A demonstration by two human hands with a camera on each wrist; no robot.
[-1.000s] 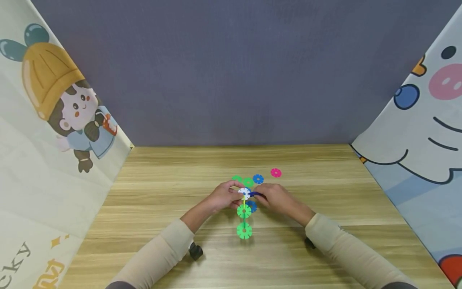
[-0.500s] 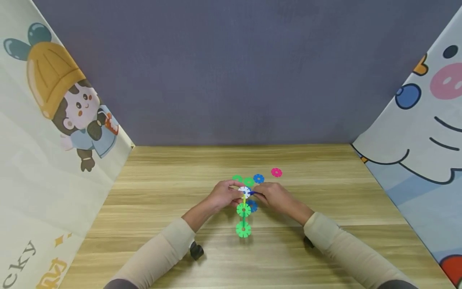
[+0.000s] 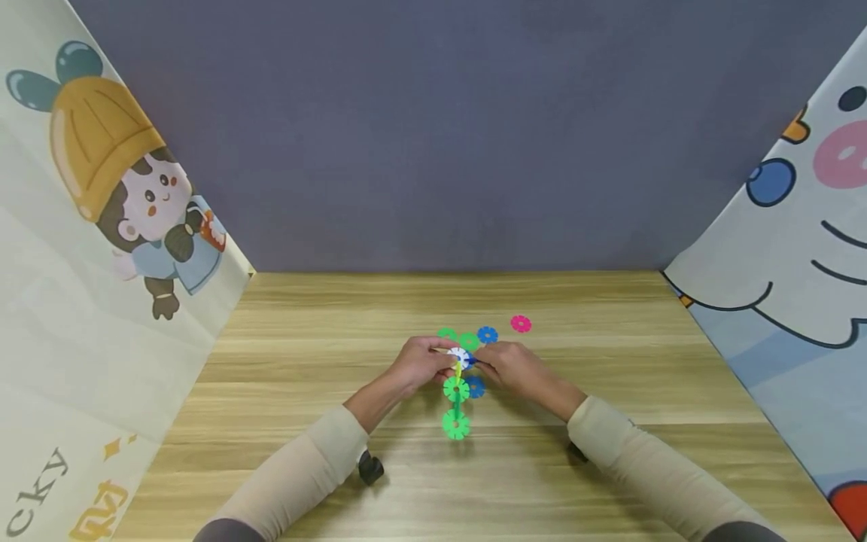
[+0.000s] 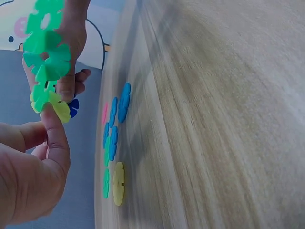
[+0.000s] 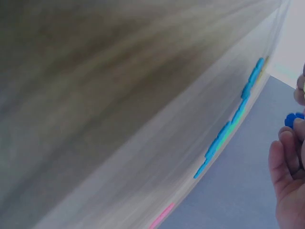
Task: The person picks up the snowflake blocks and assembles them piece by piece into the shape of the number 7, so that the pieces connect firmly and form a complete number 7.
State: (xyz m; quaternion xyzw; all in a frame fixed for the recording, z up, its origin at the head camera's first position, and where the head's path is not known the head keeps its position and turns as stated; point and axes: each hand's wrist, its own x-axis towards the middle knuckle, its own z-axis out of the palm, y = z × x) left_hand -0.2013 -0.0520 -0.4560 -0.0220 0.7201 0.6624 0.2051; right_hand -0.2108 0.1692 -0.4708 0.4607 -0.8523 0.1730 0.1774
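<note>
Pinching the disc chain (image 3: 457,397), the left hand (image 3: 418,366) points it toward lower centre. Rightward, the right hand (image 3: 518,365) pinches a blue disc (image 4: 73,108).

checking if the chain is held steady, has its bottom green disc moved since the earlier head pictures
Yes, slightly: in the head view, the bottom green disc has shifted up the picture, toward the table's back edge.
</note>
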